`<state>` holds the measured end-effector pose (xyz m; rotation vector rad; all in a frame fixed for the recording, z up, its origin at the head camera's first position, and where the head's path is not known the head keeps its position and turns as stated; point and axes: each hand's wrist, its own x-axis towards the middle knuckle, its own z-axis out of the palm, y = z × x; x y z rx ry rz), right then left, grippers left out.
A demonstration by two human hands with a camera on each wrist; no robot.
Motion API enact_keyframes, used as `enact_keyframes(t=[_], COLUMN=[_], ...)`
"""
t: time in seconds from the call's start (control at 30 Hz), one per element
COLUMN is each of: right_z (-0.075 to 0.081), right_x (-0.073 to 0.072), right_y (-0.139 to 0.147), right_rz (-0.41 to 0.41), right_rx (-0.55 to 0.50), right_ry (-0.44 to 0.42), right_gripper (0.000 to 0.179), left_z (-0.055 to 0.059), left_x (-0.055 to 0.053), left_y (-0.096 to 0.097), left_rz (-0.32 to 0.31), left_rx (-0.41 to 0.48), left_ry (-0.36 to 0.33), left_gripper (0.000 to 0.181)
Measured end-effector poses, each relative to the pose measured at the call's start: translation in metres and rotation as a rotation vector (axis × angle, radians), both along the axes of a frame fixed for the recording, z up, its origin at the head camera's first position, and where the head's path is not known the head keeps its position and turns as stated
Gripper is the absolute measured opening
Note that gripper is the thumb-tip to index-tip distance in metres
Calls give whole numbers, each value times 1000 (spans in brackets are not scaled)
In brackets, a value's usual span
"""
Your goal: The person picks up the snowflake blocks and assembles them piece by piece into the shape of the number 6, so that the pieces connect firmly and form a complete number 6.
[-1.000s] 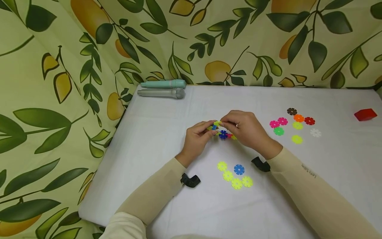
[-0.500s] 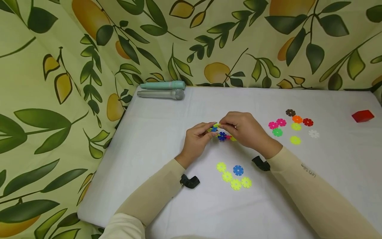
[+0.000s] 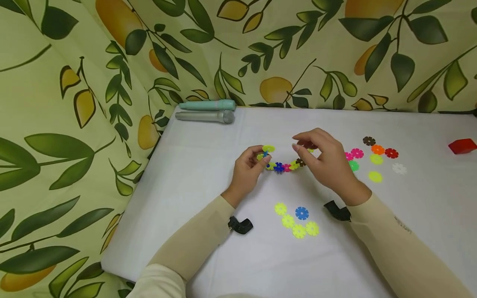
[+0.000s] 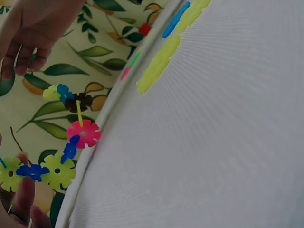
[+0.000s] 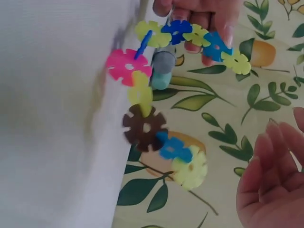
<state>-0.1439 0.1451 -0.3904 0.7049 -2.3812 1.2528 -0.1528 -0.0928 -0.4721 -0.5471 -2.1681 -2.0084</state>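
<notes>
My left hand (image 3: 246,169) pinches one end of a curved chain of slotted plastic discs (image 3: 278,167). The chain has yellow, blue, pink and brown discs fitted edge into edge. In the right wrist view, the left thumb and fingers are at a light-blue disc (image 5: 217,46), with a yellow disc (image 5: 236,62) at the tip beyond. The chain's far end, a yellow disc (image 5: 190,168) beside a blue one, hangs free. My right hand (image 3: 329,165) is raised near that end, fingers loosely bent and apart from the discs; the right wrist view shows its palm holding nothing.
Loose yellow discs (image 3: 299,231) and a blue disc (image 3: 302,213) lie on the white table in front. More loose discs, including a white one (image 3: 399,168), lie at right. A red block (image 3: 462,146) sits farther right. Silver (image 3: 205,116) and teal (image 3: 206,105) microphones lie at back left.
My right hand has let go of the yellow disc at the left-hand end and moved right, its fingers spreading. My left hand keeps hold of the chain, more of which now shows.
</notes>
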Motion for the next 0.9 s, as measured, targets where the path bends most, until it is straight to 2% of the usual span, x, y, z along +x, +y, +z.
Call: enact_keyframes(t=[0.1, 0.23, 0.43, 0.53, 0.67, 0.77, 0.9], right_z=[-4, -17, -36, -43, -48, -52, -56], right_x=[10, 23, 38, 42, 45, 47, 50], right_y=[12, 31, 54, 60, 61, 58, 53], right_rz=[-10, 3, 41, 115, 263, 369, 445], right_rx=[-36, -30, -16, 7, 93, 196, 327], right_ry=[-38, -161, -369, -447, -558, -581, -487], right_gripper=[19, 21, 24, 24, 29, 37, 42], left_z=[0, 1, 1, 0, 1, 1, 2], left_x=[-1, -2, -2, -1, -2, -3, -4], left_y=[0, 0, 0, 0, 0, 0, -2], left_rz=[-8, -30, -82, -95, -99, -91, -89], left_rx=[6, 31, 80, 100, 88, 72, 82], left_ry=[10, 12, -87, -130, -157, -146, -117], left_gripper=[33, 29, 24, 24, 22, 22, 25])
